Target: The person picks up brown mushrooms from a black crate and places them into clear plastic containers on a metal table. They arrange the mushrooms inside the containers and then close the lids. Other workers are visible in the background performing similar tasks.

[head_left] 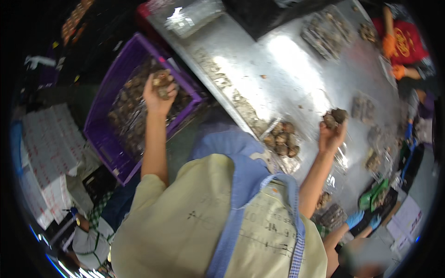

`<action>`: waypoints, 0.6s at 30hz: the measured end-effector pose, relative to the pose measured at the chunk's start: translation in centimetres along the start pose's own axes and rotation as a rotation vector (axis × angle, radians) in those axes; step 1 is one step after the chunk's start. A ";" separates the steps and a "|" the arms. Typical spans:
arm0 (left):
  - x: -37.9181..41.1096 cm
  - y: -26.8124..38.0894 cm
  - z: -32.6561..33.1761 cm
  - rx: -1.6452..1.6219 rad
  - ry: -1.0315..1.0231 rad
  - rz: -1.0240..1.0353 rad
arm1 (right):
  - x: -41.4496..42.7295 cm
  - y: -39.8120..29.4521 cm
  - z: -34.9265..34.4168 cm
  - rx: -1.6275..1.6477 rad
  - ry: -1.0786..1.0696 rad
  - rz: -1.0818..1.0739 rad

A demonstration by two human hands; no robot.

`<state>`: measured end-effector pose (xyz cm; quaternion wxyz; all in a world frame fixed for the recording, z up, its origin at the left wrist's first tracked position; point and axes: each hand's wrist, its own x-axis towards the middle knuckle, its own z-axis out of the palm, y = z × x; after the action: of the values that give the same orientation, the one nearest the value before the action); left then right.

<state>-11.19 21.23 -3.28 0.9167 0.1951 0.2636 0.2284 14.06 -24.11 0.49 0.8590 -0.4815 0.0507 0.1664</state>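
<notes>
My left hand [156, 100] is raised over a purple plastic crate [106, 111], its fingers curled around a few brown lumpy tubers [162, 83]. Inside the crate lie many similar brown tubers [130, 114] with some clear plastic among them. Over the metal table [240, 66], my right hand [332, 139] holds about two more brown tubers [335, 118], palm turned upward. Between my hands, near the table's edge, a small cluster of tubers [281, 139] rests on clear plastic film. The exact kind of tuber is too blurred to tell.
Packed clear bags of tubers [326, 31] lie on the far part of the table. Another person's orange-gloved hands [389, 45] are at the far right edge. Blue-gloved hands [354, 219] of someone else work near a green bag [373, 196]. White printed sacks [52, 146] are stacked at left.
</notes>
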 end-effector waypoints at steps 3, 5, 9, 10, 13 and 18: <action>-0.1 -0.7 3.3 -0.011 -0.106 -0.081 | -0.6 0.1 2.5 -0.026 0.141 0.063; 0.2 -2.0 5.6 0.016 -0.195 -0.170 | -1.2 0.1 3.3 0.020 0.146 0.095; -0.2 -6.5 10.1 0.116 -0.270 -0.303 | -2.3 0.8 2.8 0.191 0.059 0.154; -0.2 -7.8 10.8 0.130 -0.319 -0.377 | -2.7 1.0 3.4 0.208 0.093 0.170; -0.9 -11.7 13.9 0.237 -0.427 -0.551 | -3.8 2.0 4.3 0.230 -0.020 0.158; -1.9 -18.1 16.5 0.293 -0.558 -0.812 | -6.5 3.1 5.7 -0.144 0.018 0.099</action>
<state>2.58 1.53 1.79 0.9300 0.2569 0.0925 -0.2462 6.48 -19.38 2.62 0.8124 -0.5405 0.0699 0.2074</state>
